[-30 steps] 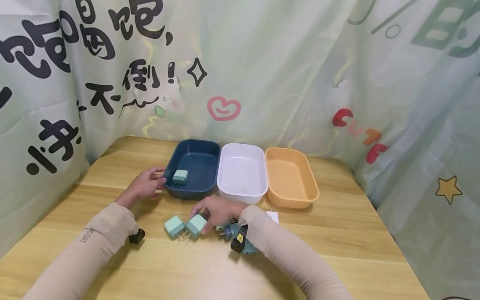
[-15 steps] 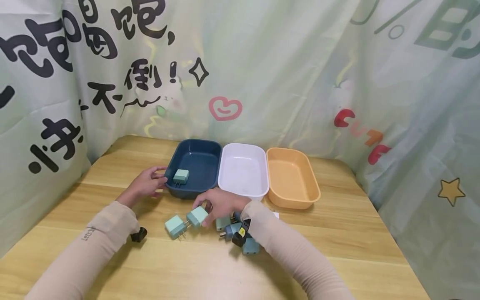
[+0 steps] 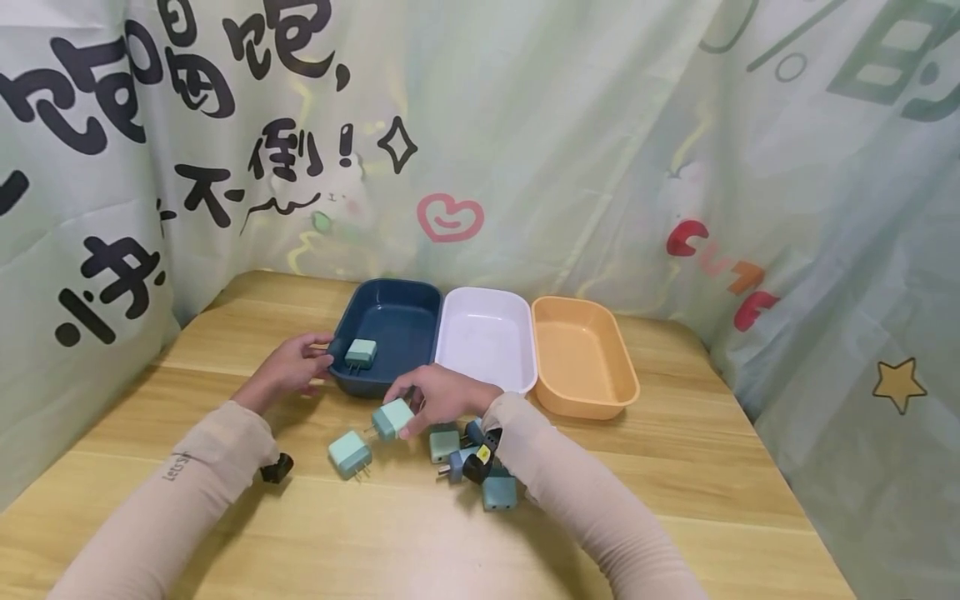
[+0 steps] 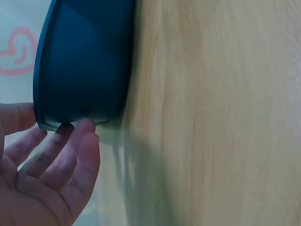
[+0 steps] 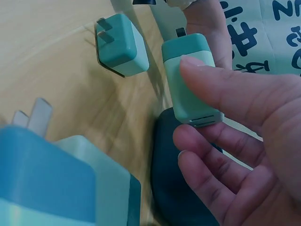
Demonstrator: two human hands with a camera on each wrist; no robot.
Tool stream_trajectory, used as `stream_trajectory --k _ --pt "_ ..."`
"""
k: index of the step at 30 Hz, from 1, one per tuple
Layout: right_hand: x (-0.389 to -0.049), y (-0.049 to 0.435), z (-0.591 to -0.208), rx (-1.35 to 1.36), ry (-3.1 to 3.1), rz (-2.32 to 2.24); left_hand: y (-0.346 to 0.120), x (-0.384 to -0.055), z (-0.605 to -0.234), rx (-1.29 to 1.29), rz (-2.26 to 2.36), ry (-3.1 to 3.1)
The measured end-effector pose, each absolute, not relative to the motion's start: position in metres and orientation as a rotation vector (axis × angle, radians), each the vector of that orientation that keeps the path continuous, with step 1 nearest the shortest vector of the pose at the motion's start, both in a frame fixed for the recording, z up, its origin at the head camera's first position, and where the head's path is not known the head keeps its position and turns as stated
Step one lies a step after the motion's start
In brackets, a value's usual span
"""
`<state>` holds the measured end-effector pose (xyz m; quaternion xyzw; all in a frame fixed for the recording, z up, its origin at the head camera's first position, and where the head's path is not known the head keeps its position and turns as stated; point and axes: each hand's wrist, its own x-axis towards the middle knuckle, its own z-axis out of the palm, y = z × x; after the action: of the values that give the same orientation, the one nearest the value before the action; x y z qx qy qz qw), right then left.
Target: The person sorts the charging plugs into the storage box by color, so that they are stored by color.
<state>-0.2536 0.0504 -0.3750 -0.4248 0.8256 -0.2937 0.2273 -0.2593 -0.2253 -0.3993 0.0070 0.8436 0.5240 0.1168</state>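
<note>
My right hand (image 3: 438, 398) pinches a mint-green plug adapter (image 3: 392, 418) (image 5: 189, 77) between thumb and fingers, lifted off the table just in front of the dark blue tray (image 3: 390, 335). Another mint adapter (image 3: 349, 454) (image 5: 120, 44) lies on the wood to its left. One adapter (image 3: 361, 353) lies inside the blue tray. My left hand (image 3: 288, 367) rests with fingertips (image 4: 77, 136) on the blue tray's (image 4: 84, 61) left near rim. Several more teal and blue adapters (image 3: 472, 467) lie under my right wrist.
A white tray (image 3: 487, 342) and an orange tray (image 3: 583, 357) stand in a row right of the blue one, both holding nothing. A small black object (image 3: 275, 469) lies by my left forearm. Printed curtains close off the table's back and sides.
My right hand has lifted the mint adapter off the table and carried it up toward the blue tray. My left hand has stayed on the tray rim.
</note>
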Motion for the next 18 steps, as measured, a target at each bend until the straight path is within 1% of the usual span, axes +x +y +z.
stream_trajectory --k 8,18 --pt "-0.2541 0.0500 -0.3725 -1.089 2.286 -0.884 -0.2257 -0.2582 -0.3981 0.029 1.492 2.491" --pt "-0.2608 0.0477 -0.3663 -1.094 2.323 -0.875 -0.2223 -0.2567 -0.3941 -0.007 1.449 2.501"
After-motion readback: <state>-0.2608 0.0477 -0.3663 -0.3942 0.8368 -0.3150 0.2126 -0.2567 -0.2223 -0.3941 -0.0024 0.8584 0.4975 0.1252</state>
